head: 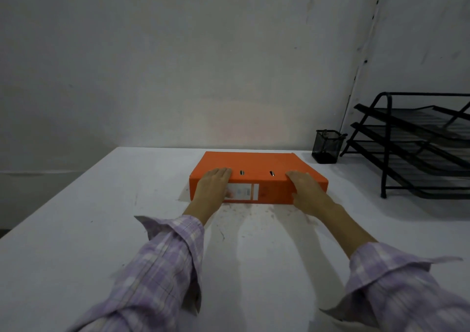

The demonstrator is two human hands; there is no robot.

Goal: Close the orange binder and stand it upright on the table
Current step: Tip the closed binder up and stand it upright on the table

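Observation:
The orange binder lies flat and closed on the white table, near the far edge, its spine with a white label facing me. My left hand grips the left part of the spine, fingers on the top cover. My right hand grips the right part of the spine, fingers resting on top and thumb against the spine. Two metal slots show on the cover between my hands.
A black mesh pen cup stands just right of the binder at the back. A black three-tier wire tray rack fills the right side. A grey wall rises behind the table's far edge.

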